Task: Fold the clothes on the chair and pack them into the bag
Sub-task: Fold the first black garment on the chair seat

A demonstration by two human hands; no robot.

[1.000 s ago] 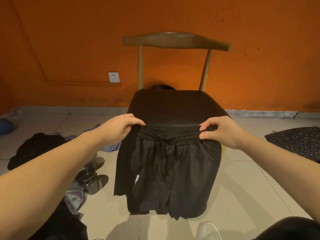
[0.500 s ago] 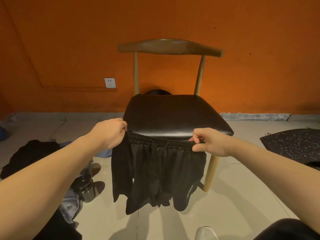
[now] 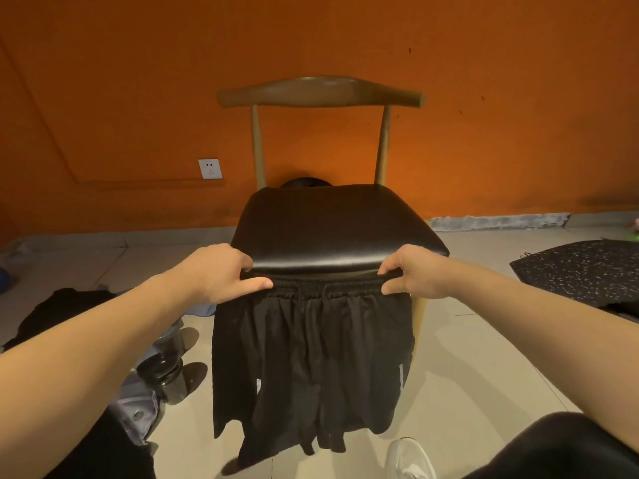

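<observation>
A pair of black shorts (image 3: 311, 357) hangs at the centre of the frame, spread in front of the chair (image 3: 339, 229). Its gathered waistband (image 3: 325, 286) is held level just below the front edge of the glossy black seat, and the legs drop toward the tiled floor (image 3: 484, 368). The left hand (image 3: 221, 271) pinches the left end of the band, with the thumb laid along the front and the other fingers curled over the top. The right hand (image 3: 415, 274) pinches the right end in the same way. The cloth looks thin, light and quite limp, falling in loose pleats, so it will probably sag wherever it is not supported. The elastic waistband is the firmest part and the sensible place to hold it, at its two corners as now. The drawstring (image 3: 311, 292) at the middle may dangle and want tucking in. The slick seat may let a folded garment slide. A heap of dark clothing (image 3: 58, 312) lies on the floor at the lower left beside a dark metal container (image 3: 169, 378). A dark speckled item (image 3: 581, 267) at the right edge may be the bag, though I cannot tell.
</observation>
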